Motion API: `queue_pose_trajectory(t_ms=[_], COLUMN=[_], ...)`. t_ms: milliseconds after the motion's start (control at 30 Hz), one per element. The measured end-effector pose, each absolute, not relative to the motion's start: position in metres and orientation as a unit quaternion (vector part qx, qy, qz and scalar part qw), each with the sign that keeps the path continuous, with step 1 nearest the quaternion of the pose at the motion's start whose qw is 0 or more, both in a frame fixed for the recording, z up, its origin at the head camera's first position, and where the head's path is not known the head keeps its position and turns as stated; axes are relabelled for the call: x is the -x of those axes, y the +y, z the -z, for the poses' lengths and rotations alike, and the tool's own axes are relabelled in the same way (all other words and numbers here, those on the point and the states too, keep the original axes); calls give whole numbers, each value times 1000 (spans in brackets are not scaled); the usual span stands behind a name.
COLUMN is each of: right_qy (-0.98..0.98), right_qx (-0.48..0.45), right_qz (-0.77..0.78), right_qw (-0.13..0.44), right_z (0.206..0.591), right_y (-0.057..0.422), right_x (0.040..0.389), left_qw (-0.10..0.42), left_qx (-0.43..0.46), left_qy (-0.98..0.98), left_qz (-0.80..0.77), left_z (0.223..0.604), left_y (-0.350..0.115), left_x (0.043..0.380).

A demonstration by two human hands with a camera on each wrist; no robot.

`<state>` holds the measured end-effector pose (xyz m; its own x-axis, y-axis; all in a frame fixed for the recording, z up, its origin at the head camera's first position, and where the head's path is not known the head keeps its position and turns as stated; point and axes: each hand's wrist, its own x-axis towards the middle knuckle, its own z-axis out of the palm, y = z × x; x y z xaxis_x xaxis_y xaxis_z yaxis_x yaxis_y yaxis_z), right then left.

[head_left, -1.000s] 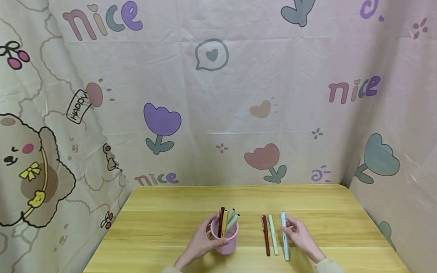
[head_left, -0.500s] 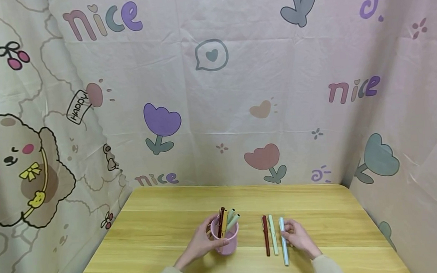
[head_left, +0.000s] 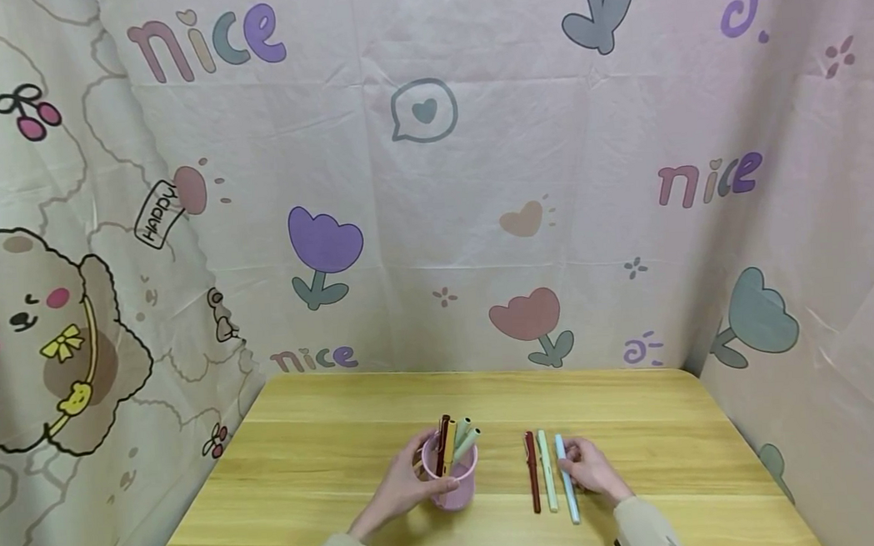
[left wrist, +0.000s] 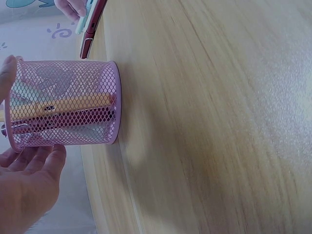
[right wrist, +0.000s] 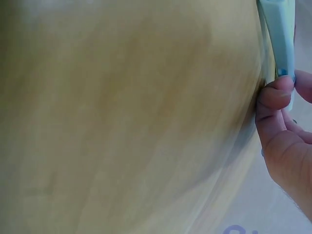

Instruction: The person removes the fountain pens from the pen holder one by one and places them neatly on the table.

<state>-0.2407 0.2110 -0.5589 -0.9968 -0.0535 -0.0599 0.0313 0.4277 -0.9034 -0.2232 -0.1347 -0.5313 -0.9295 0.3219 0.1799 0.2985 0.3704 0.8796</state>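
Observation:
My left hand [head_left: 401, 486] grips a pink mesh pen cup [head_left: 458, 495] by its sides near the rim, thumb at the front. The cup stands upright on the table in the left wrist view. In it lean a dark red pen [head_left: 443, 446], a yellow pen [head_left: 450, 452] and two pale green pens [head_left: 466, 445]. To the right, my right hand [head_left: 596, 472] pinches a light blue pen [head_left: 572, 500] between thumb and fingers. Left of that pen lie a pale green pen [head_left: 548, 477] and a dark red pen [head_left: 534, 480], side by side.
The wooden table [head_left: 326, 422] ends at the back against a printed cloth [head_left: 434, 223]. A side curtain [head_left: 65, 204] with a bear print hangs at the left, and more cloth hangs along the right edge.
My right hand has moved left with the light blue pen, closer to the pale green pen. The blue pen now slants, its near end to the right. Left hand and cup stay put.

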Motion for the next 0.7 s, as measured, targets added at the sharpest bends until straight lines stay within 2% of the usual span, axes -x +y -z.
queue_pose_trajectory(t_ms=[700], right_qy=[864], right_qx=[-18], right_qz=[501], right_qw=[40], right_z=[559], right_y=[208], right_x=[243], left_qw=[19], left_qx=[-181], left_qy=[830], left_qz=[-528], left_z=[529], left_y=[-134], left_x=[222])
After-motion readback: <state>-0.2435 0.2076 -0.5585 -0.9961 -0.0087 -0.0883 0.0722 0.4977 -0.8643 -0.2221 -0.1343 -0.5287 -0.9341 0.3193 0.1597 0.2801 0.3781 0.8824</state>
